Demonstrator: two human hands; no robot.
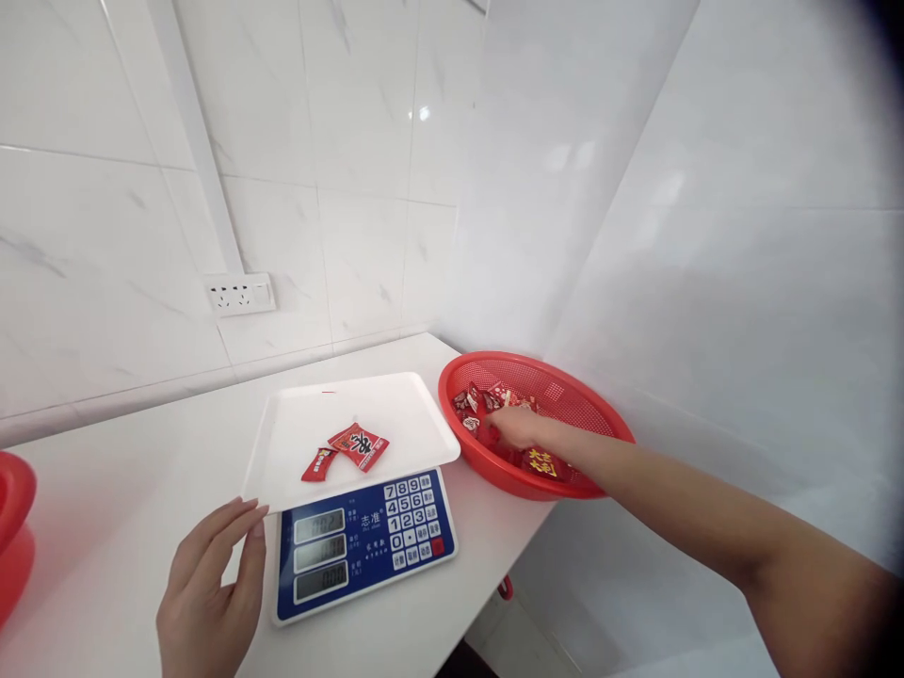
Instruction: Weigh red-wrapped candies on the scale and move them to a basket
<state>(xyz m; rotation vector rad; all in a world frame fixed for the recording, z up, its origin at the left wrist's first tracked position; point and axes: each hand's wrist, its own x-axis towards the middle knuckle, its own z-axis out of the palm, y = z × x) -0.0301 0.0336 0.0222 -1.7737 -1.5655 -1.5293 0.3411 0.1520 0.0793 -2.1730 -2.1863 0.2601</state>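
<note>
My left hand (216, 574) is at the near left corner of a white scale tray (282, 443), its fingers curled over the edge and its thumb close beneath. Two red wrapped snack packets lie on this tray: a larger one (360, 445) and a smaller one (319, 464). Under the tray is a blue-fronted digital scale (367, 537) with a keypad and three display windows. My right hand (514, 427) reaches into a red plastic basket (586, 405), among red wrapped sweets (470, 400). Its fingertips are hidden, so I cannot see what they hold.
The scale and basket stand on a white table (176, 452), the basket at its right edge against the wall. Another red container (14, 537) is cut off at the left. A wall socket (240, 294) is behind. Something red (505, 589) shows below the table edge.
</note>
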